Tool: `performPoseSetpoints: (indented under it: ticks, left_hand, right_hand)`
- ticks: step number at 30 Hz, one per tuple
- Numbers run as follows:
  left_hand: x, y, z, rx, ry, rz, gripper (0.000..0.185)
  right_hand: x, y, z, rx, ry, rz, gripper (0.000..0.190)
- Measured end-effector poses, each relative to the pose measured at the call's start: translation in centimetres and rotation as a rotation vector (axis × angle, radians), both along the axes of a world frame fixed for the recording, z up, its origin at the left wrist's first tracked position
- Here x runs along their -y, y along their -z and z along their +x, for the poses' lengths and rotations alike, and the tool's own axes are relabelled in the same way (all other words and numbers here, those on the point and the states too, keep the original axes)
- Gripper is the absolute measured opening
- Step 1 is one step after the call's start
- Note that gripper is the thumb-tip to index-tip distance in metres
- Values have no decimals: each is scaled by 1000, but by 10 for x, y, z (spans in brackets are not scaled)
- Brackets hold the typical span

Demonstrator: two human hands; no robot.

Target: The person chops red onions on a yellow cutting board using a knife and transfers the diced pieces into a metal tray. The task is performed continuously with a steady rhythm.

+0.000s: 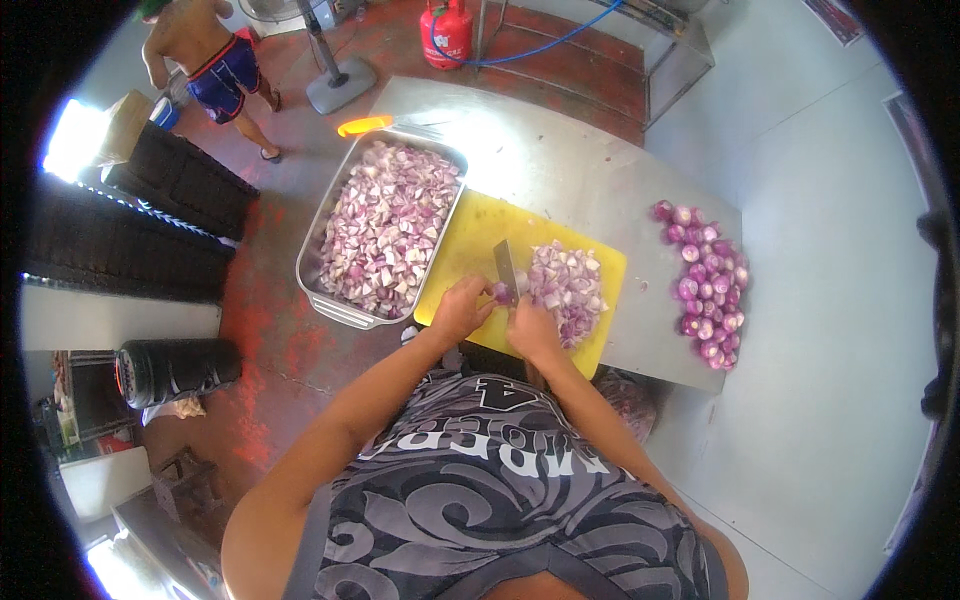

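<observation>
My right hand [534, 330] grips a broad-bladed kitchen knife [506, 266] by its handle, the blade over a yellow cutting board [480, 225]. Against the blade's left side sits a piece of red onion [501, 293], pinched in the fingers of my left hand [463, 307]. To the right of the knife lies a pile of chopped onion [568, 289] on the board. A rectangular metal pan [306, 259] stands left of the board, heaped with chopped red onion [390, 225]. The knife handle is mostly hidden in my fist.
Peeled whole red onions [709, 281] are gathered at the right end of the steel table [637, 180]. A knife with an orange handle [365, 125] lies behind the pan. Beyond are a stand fan [337, 82], a red gas cylinder [447, 37] and another person [217, 67].
</observation>
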State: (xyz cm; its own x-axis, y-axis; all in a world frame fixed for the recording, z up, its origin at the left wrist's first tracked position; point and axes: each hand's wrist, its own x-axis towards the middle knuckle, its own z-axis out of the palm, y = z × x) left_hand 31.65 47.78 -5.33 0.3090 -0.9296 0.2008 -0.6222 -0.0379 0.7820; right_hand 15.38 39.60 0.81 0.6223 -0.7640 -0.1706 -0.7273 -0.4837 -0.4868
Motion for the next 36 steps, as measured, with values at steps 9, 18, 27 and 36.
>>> performPoseSetpoints:
  ticks: [9,18,27,36]
  left_hand:
    - [29,-10,16,143,410,-224,28]
    - [24,-8,27,85,401,112,34]
    - [4,10,-3,-60,0,-123,18]
    - [2,22,1,4,-2,-118,15]
  right_hand:
    - [20,-6,-20,144,132,-84,32]
    - [3,3,-25,220,124,-122,29]
    - [-3,20,-19,68,-31,-50,26]
    - [-3,17,-17,7,-66,-29,28]
